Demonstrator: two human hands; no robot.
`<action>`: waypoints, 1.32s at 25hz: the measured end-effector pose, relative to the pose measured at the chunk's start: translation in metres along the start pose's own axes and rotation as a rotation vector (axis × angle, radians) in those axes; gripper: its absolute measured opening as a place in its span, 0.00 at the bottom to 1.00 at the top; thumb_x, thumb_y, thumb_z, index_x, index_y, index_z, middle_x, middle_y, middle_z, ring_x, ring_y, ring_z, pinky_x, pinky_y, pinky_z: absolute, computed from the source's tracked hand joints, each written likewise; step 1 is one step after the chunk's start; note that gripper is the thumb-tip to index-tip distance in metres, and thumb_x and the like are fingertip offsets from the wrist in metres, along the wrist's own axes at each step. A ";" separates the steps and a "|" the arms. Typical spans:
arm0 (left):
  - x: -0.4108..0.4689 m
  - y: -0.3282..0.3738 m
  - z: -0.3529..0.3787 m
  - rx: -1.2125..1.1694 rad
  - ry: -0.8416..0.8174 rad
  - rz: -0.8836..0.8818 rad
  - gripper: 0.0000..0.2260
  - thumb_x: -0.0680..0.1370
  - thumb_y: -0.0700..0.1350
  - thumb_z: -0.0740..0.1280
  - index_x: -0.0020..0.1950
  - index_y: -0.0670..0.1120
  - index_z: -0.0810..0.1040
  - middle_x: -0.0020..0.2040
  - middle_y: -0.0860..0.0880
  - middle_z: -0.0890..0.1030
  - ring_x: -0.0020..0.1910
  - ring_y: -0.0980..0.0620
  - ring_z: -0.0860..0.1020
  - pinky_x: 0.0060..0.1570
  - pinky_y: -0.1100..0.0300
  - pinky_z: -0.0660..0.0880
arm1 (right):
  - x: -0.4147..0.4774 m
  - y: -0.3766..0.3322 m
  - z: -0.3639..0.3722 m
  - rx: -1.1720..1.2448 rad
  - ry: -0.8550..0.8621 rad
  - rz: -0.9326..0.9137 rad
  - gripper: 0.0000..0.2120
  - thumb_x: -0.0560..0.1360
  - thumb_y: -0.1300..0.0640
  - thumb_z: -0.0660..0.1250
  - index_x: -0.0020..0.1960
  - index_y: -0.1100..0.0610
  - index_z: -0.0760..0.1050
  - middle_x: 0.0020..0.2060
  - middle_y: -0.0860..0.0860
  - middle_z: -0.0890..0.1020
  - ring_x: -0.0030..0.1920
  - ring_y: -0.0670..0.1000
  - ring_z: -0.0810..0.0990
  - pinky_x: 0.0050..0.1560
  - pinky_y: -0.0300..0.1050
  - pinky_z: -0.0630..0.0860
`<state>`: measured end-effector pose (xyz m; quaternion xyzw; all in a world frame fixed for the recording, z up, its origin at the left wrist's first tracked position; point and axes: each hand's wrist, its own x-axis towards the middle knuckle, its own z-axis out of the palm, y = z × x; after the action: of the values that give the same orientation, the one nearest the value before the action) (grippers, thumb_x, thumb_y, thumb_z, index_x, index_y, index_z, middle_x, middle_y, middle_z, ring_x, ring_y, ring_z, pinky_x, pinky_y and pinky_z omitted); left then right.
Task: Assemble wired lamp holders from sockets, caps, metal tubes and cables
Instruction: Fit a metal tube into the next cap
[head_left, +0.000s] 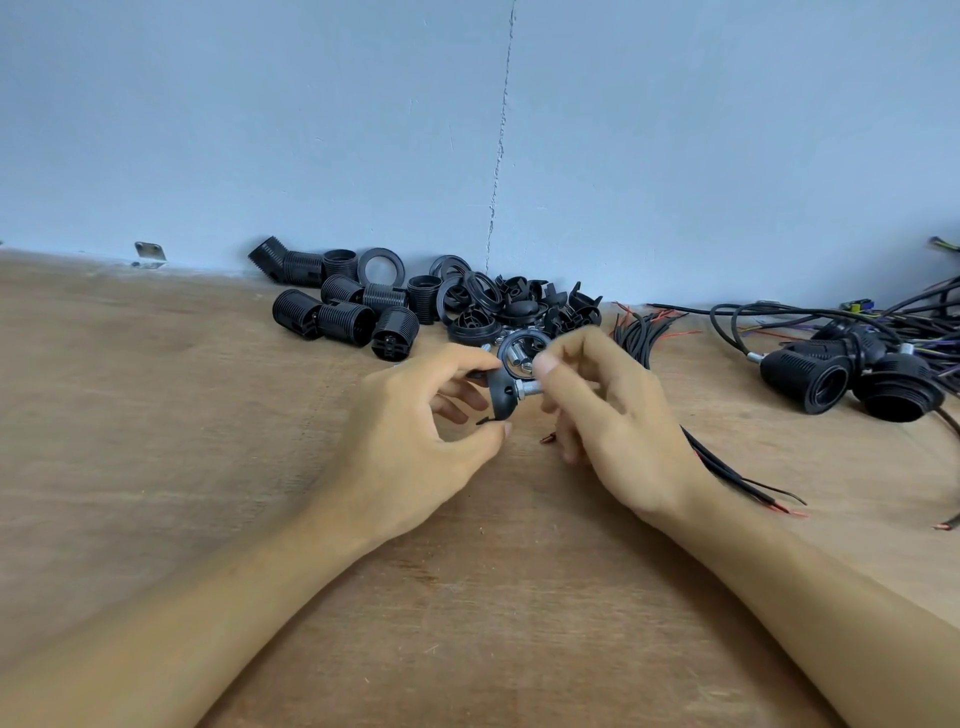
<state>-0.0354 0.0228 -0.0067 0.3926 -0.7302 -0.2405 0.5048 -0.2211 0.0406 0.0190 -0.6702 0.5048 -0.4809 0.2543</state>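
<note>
My left hand (415, 421) pinches a black domed cap (501, 397) between thumb and fingers above the wooden table (156, 415). A short threaded metal tube (531, 387) sticks out of the cap's top, and my right hand (608, 410) pinches that tube with thumb and forefinger. A black cable (737, 478) with bared copper ends trails from under my right palm to the right. Whether the cable runs into the tube is hidden by my fingers.
Black threaded sockets (343, 312) lie piled by the wall, with rings and caps (509, 306) beside them. Loose metal tubes (517, 356) sit behind my hands. A bundle of cut cables (639, 332) and assembled wired holders (831, 374) lie at the right.
</note>
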 end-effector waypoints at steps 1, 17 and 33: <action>0.001 -0.001 -0.001 -0.004 0.002 -0.011 0.20 0.68 0.47 0.77 0.60 0.54 0.83 0.48 0.54 0.86 0.48 0.53 0.84 0.49 0.52 0.83 | 0.000 -0.001 0.000 0.038 -0.029 -0.011 0.08 0.79 0.50 0.67 0.45 0.53 0.75 0.32 0.45 0.77 0.29 0.49 0.73 0.34 0.46 0.72; 0.000 0.003 -0.004 -0.060 -0.032 -0.084 0.21 0.68 0.49 0.77 0.61 0.54 0.83 0.49 0.54 0.86 0.48 0.55 0.85 0.50 0.52 0.83 | 0.002 0.002 -0.001 -0.058 -0.071 0.067 0.20 0.82 0.44 0.61 0.37 0.54 0.78 0.29 0.50 0.79 0.28 0.44 0.75 0.36 0.41 0.74; -0.002 0.007 -0.004 -0.047 -0.042 -0.073 0.15 0.70 0.51 0.76 0.56 0.60 0.83 0.45 0.59 0.86 0.46 0.56 0.84 0.48 0.57 0.82 | 0.000 0.002 -0.004 -0.111 -0.100 -0.056 0.13 0.82 0.48 0.62 0.42 0.53 0.75 0.31 0.49 0.76 0.28 0.44 0.70 0.32 0.41 0.69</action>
<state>-0.0338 0.0292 -0.0009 0.4018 -0.7200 -0.2840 0.4894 -0.2256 0.0405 0.0193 -0.7205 0.4983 -0.4250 0.2279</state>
